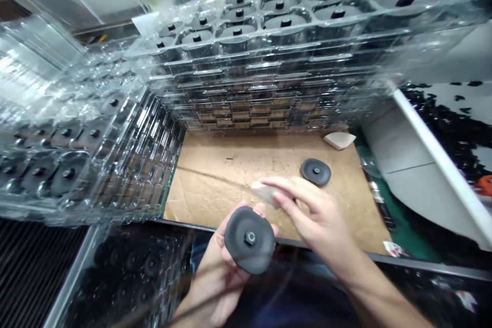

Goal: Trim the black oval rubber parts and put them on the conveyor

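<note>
The left hand (230, 279), low in the middle of the frame, is curled under a black, round-cornered rubber disc with a small knob (249, 239) and holds it up by its sides. The right hand (317, 207), just right of the middle, pinches a thin white pad (265, 193) with thumb and fingers nearly closed. The pad is near the disc, with a little gap between them.

Under the pad is a flat brown cardboard sheet (215, 159). A tall stack of clear plastic trays (265, 69) stands along its top edge, and another clear tray stack (142, 133) lines its left edge. A stretch of cardboard lies between the hands and both stacks. On the right side there is less room: a second black disc (315, 171) lies just above the right hand, a white folded pad (340, 140) sits near the top right corner, and a tall pale board (400, 159) slants past it.
</note>
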`<state>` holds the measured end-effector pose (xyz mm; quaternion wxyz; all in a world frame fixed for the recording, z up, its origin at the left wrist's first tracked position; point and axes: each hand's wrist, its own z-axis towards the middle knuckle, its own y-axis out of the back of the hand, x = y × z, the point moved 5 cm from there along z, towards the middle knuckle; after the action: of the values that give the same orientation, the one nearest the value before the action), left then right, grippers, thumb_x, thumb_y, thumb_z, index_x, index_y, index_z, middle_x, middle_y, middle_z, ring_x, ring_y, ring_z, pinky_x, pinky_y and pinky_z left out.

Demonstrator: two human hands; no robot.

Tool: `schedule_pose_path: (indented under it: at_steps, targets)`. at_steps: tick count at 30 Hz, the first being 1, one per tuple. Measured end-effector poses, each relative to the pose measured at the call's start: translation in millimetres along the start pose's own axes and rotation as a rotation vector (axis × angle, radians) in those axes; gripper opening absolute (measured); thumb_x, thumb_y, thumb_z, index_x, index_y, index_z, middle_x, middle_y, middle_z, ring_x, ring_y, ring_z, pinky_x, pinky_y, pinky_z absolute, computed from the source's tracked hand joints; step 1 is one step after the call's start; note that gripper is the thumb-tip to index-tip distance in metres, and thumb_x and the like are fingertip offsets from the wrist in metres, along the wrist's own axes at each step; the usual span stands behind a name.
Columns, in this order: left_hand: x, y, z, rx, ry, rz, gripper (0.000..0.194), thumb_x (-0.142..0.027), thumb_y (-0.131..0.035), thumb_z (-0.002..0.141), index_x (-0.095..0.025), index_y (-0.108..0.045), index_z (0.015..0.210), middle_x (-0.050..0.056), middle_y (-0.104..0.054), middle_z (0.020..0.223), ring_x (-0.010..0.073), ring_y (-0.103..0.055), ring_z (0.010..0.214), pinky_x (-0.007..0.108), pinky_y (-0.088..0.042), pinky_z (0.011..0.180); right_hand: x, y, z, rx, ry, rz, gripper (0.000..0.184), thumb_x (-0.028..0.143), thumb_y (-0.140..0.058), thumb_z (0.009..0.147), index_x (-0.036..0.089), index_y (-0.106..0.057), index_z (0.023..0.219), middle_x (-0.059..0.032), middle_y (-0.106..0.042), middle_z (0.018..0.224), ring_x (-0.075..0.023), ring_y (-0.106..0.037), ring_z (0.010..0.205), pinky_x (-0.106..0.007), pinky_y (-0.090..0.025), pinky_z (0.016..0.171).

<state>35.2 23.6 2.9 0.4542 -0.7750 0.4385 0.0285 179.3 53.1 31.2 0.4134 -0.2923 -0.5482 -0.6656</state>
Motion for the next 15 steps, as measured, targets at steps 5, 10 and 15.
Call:
schedule_pose_path:
  at_steps: [5,10,15]
  targets:
    - [0,7.3,-3,-0.013,0.045,-0.020,0.042,-0.019,-0.076,0.059,-0.027,-0.067,0.099,0.003,-0.068,0.109,0.0247,-0.063,0.097,0.032,-0.048,0.086,-53,-27,-48,0.077,-0.193,-0.070,0.025,0.025,-0.043,0.089,0.020,-0.062,0.104,-0.0058,-0.067,0.089,-0.0182,-0.062,0.080,-0.030,-0.050,0.069]
    - [3,3.5,-1,0.012,0.090,0.042,0.041,-0.020,-0.076,0.060,-0.027,-0.066,0.099,0.002,-0.068,0.107,0.0227,-0.063,0.095,0.031,-0.048,0.085,-49,-19,-55,0.130,-0.220,-0.064,0.022,0.025,-0.046,0.087,0.020,-0.063,0.100,-0.0047,-0.069,0.093,-0.0185,-0.065,0.083,-0.030,-0.053,0.071]
    - [12,-5.2,0,0.103,0.075,0.069,0.046,-0.027,-0.079,0.054,-0.021,-0.068,0.098,0.006,-0.070,0.100,0.0251,-0.063,0.093,0.033,-0.047,0.085,25,24,-21,-0.071,0.066,-0.039,0.024,0.022,-0.045,0.088,0.026,-0.058,0.108,-0.0025,-0.068,0.094,-0.0160,-0.064,0.082,-0.026,-0.051,0.068]
